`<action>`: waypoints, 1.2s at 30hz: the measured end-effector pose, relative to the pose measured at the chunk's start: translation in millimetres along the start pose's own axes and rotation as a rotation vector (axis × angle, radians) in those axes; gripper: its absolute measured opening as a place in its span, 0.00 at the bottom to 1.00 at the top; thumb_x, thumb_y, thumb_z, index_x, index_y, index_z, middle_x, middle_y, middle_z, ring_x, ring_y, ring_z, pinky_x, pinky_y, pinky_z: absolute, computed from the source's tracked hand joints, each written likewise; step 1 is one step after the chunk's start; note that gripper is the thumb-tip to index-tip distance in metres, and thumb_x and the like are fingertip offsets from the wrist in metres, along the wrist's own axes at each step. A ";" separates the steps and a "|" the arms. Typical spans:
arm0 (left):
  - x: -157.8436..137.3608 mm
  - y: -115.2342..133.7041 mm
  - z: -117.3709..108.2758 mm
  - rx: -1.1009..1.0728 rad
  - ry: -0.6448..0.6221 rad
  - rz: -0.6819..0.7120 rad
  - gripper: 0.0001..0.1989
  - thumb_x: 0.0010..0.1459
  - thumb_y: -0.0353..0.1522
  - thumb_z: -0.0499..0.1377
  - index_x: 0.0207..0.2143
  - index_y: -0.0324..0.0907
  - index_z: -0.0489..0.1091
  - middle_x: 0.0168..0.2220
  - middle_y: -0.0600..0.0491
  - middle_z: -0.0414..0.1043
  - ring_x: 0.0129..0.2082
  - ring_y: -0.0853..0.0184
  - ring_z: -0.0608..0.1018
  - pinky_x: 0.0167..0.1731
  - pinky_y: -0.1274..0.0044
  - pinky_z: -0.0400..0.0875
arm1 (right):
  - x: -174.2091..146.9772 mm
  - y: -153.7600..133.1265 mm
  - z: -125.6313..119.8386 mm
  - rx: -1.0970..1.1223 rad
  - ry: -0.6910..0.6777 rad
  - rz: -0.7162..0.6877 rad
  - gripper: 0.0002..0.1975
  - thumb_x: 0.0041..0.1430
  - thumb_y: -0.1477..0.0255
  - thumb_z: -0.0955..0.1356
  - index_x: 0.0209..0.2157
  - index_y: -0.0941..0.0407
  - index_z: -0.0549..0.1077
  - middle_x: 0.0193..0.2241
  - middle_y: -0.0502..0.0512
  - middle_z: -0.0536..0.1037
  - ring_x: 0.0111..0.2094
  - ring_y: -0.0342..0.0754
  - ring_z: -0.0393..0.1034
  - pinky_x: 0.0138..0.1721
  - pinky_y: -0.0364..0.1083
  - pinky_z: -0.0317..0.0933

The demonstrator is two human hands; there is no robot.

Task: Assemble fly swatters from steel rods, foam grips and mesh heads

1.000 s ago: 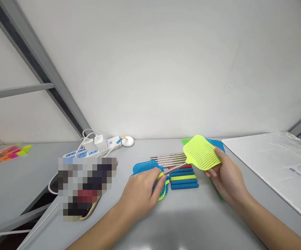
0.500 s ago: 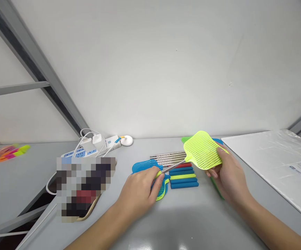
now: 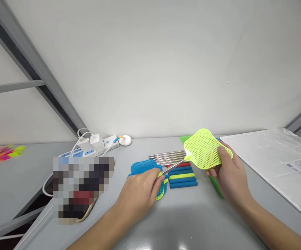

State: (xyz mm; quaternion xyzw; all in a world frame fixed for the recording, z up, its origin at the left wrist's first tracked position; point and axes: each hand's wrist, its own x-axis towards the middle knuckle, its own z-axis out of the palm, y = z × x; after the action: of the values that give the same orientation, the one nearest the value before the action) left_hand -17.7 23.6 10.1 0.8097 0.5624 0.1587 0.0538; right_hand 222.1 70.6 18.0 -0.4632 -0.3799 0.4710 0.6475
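A fly swatter with a yellow-green perforated head [image 3: 205, 149] and a thin metal rod [image 3: 175, 166] is held between my two hands above the table. My left hand [image 3: 142, 189] is closed round its yellow-green handle, most of which the fingers hide. My right hand [image 3: 230, 170] pinches the far edge of the head, thumb on top. Under and behind my left hand lie blue swatter heads [image 3: 142, 166] and a yellow-green one [image 3: 161, 194]. Beside them are several blue handle grips [image 3: 183, 184], with a yellow-green grip [image 3: 182, 176] and a red one among them. Metal rods [image 3: 166, 157] lie in a row behind.
At the left are a power strip [image 3: 75, 153] with white plugs and cables, a round white device [image 3: 125, 140], and a phone [image 3: 88, 211] under a blurred patch. A white wrapped board [image 3: 267, 152] lies right. Green pieces [image 3: 216, 186] show near my right hand.
The view has shifted slightly. The swatter head is turned a little, and my right thumb lies further onto its mesh. Both hands keep their hold.
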 end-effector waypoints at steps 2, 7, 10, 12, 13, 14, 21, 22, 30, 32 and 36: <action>0.1 -1.7 1.1 0.032 0.037 0.028 0.15 0.70 0.39 0.43 0.40 0.45 0.67 0.29 0.56 0.73 0.26 0.65 0.74 0.24 0.75 0.55 | -0.9 -0.1 -0.2 -0.007 -0.019 0.010 0.17 0.60 0.57 0.67 0.47 0.49 0.72 0.24 0.46 0.71 0.15 0.39 0.56 0.17 0.43 0.59; -0.2 -4.0 0.5 0.135 0.156 0.112 0.13 0.69 0.37 0.46 0.41 0.44 0.68 0.29 0.55 0.75 0.24 0.66 0.75 0.22 0.75 0.54 | 0.0 0.4 -2.6 -0.024 -0.056 0.029 0.16 0.61 0.57 0.66 0.47 0.50 0.71 0.25 0.47 0.71 0.16 0.39 0.58 0.19 0.43 0.60; -0.1 -4.3 -1.6 0.207 0.231 0.148 0.13 0.69 0.37 0.47 0.40 0.43 0.69 0.28 0.54 0.76 0.24 0.66 0.75 0.22 0.75 0.55 | 1.5 -0.1 -3.4 -0.011 -0.070 0.041 0.16 0.61 0.57 0.67 0.47 0.50 0.71 0.24 0.46 0.70 0.16 0.40 0.58 0.19 0.43 0.59; -0.1 -4.4 -2.8 0.226 0.258 0.159 0.13 0.69 0.37 0.48 0.40 0.43 0.69 0.28 0.54 0.76 0.23 0.66 0.75 0.22 0.76 0.56 | 2.8 -0.7 -3.3 0.018 -0.082 0.056 0.15 0.61 0.58 0.67 0.46 0.50 0.71 0.23 0.45 0.69 0.16 0.39 0.57 0.19 0.43 0.59; -0.2 -4.5 -3.1 0.227 0.265 0.162 0.12 0.68 0.37 0.48 0.40 0.43 0.69 0.28 0.54 0.75 0.23 0.67 0.75 0.22 0.76 0.56 | 3.5 -0.8 -3.2 0.032 -0.090 0.064 0.14 0.61 0.58 0.67 0.45 0.50 0.71 0.23 0.45 0.69 0.15 0.39 0.56 0.18 0.43 0.59; -0.3 -4.7 -3.3 0.227 0.268 0.165 0.12 0.68 0.37 0.49 0.40 0.43 0.69 0.28 0.54 0.75 0.23 0.67 0.75 0.22 0.76 0.56 | 4.5 -0.6 -3.0 0.044 -0.098 0.075 0.13 0.61 0.59 0.67 0.43 0.51 0.72 0.23 0.45 0.68 0.15 0.38 0.55 0.18 0.43 0.58; -1.6 -5.5 -3.8 0.249 0.277 0.174 0.10 0.68 0.36 0.50 0.39 0.44 0.70 0.27 0.55 0.74 0.22 0.67 0.74 0.21 0.75 0.57 | 10.7 5.8 -0.7 0.108 -0.077 0.250 0.10 0.59 0.63 0.69 0.33 0.56 0.72 0.22 0.46 0.69 0.14 0.36 0.51 0.16 0.41 0.57; -1.7 -5.4 -4.1 0.251 0.278 0.174 0.10 0.67 0.37 0.50 0.39 0.44 0.70 0.27 0.55 0.74 0.22 0.67 0.74 0.21 0.75 0.58 | 10.9 6.5 -0.2 0.111 -0.071 0.273 0.10 0.59 0.63 0.69 0.32 0.56 0.72 0.22 0.46 0.69 0.14 0.36 0.50 0.15 0.40 0.57; -1.8 -4.0 -4.7 0.264 0.306 0.178 0.11 0.68 0.37 0.50 0.39 0.44 0.70 0.27 0.55 0.74 0.21 0.68 0.74 0.21 0.75 0.56 | 9.5 6.3 0.6 0.113 -0.046 0.254 0.09 0.59 0.64 0.68 0.32 0.56 0.70 0.22 0.46 0.68 0.14 0.36 0.51 0.15 0.40 0.57; -2.1 -3.7 -3.7 0.259 0.305 0.178 0.11 0.68 0.36 0.50 0.40 0.44 0.70 0.27 0.56 0.74 0.21 0.68 0.73 0.20 0.75 0.55 | 9.4 5.7 0.4 0.115 -0.046 0.241 0.09 0.60 0.64 0.68 0.32 0.56 0.70 0.24 0.47 0.69 0.14 0.36 0.51 0.16 0.40 0.57; -1.7 -4.0 -2.6 0.243 0.297 0.173 0.11 0.68 0.37 0.50 0.40 0.45 0.70 0.26 0.56 0.74 0.20 0.68 0.73 0.20 0.75 0.54 | 9.4 4.8 1.2 0.119 -0.043 0.227 0.09 0.60 0.64 0.68 0.34 0.56 0.70 0.26 0.48 0.71 0.15 0.36 0.52 0.16 0.41 0.57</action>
State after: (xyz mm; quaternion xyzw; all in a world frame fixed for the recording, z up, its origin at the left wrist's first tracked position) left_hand -22.6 23.2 11.1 0.8231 0.5077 0.2116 -0.1415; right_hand 222.3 80.6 14.2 -0.4536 -0.3103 0.5729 0.6081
